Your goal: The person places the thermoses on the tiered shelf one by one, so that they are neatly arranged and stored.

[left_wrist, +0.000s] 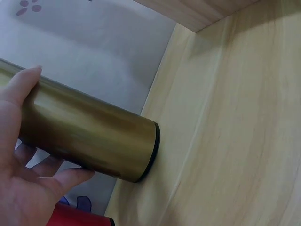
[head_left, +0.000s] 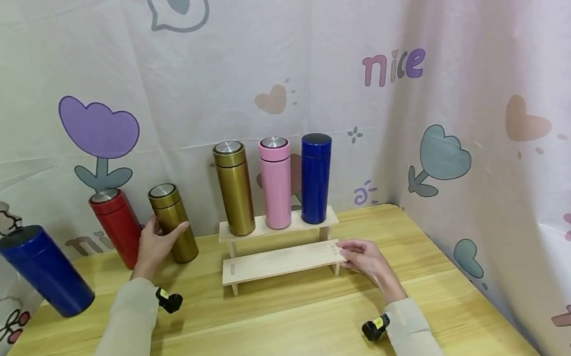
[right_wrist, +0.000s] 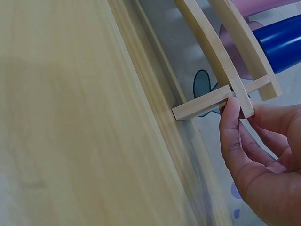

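Observation:
My left hand point(head_left: 156, 248) is around a gold thermos flask point(head_left: 180, 235) that stands on the table at the left. In the left wrist view, the thumb lies along one side of the flask point(left_wrist: 94, 127) and the fingers are on the other. My right hand point(head_left: 367, 259) pinches the right end of the lower step of a two-step wooden rack point(head_left: 279, 263); the thumb and fingers show close up in the right wrist view. On the rack's upper step stand another gold flask point(head_left: 236, 197), a pink flask point(head_left: 278, 190) and a blue flask point(head_left: 315, 183).
A red flask point(head_left: 115, 228) stands just left of my left hand. Farther left is a large blue flask point(head_left: 50, 275) near the table's edge. Patterned cloth point(head_left: 333, 34) hangs behind and along the sides of the wooden table point(head_left: 282, 341).

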{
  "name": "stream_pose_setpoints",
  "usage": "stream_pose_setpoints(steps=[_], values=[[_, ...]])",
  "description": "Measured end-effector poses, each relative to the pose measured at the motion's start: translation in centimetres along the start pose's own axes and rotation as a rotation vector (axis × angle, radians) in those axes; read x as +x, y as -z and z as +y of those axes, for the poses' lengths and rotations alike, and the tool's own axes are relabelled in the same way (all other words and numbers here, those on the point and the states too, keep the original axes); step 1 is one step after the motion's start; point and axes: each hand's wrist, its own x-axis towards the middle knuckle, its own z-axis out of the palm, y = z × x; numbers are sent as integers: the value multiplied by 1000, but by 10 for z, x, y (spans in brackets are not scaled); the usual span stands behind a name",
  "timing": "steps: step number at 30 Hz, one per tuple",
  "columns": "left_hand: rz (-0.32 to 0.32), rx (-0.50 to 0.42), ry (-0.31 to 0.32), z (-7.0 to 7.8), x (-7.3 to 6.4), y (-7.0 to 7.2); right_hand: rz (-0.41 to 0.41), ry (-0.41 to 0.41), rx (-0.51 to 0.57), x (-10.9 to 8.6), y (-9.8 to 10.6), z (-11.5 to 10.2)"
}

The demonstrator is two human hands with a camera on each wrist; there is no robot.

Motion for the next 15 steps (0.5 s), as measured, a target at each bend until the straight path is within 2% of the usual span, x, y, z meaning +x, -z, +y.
stream_pose_setpoints(steps=[9, 15], values=[[19, -37, 12, 5, 0, 3, 14, -7, 1, 1, -1, 3], [14, -102, 79, 13, -3, 7, 11, -3, -5, 1, 0, 2]])
